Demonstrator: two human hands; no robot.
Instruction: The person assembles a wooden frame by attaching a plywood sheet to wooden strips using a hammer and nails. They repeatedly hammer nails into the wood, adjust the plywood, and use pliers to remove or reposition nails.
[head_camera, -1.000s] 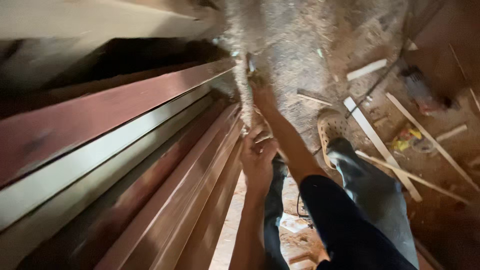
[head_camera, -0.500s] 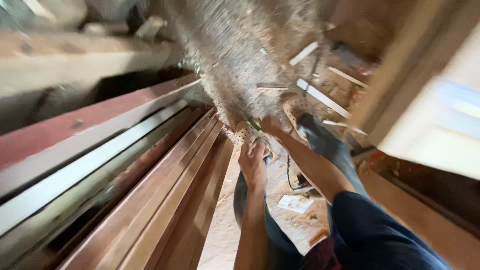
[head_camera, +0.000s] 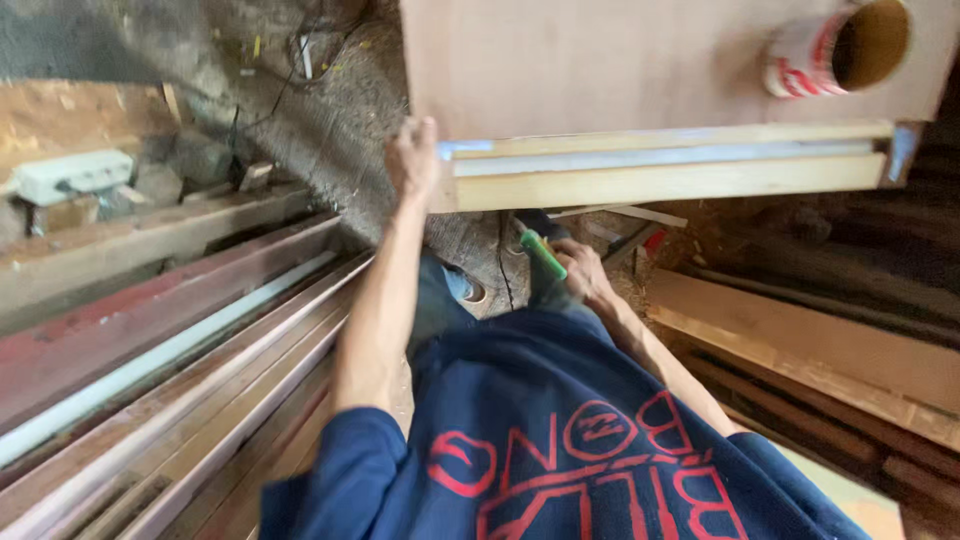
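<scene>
The left hand (head_camera: 414, 160) is stretched up and away, fingers curled on the near-left corner of a pale plywood panel (head_camera: 600, 60) edged with wooden battens (head_camera: 665, 182) – looks gripped. A green tool (head_camera: 541, 253) is pinched in the right hand (head_camera: 583, 272), lower down and just right of centre. A cardboard tube (head_camera: 838, 48) is seen lying on the panel, far right – long timber boards (head_camera: 190, 380) are stacked at left.

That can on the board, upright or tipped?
Tipped: the can lies on its side on the board, open mouth facing the camera.
</scene>
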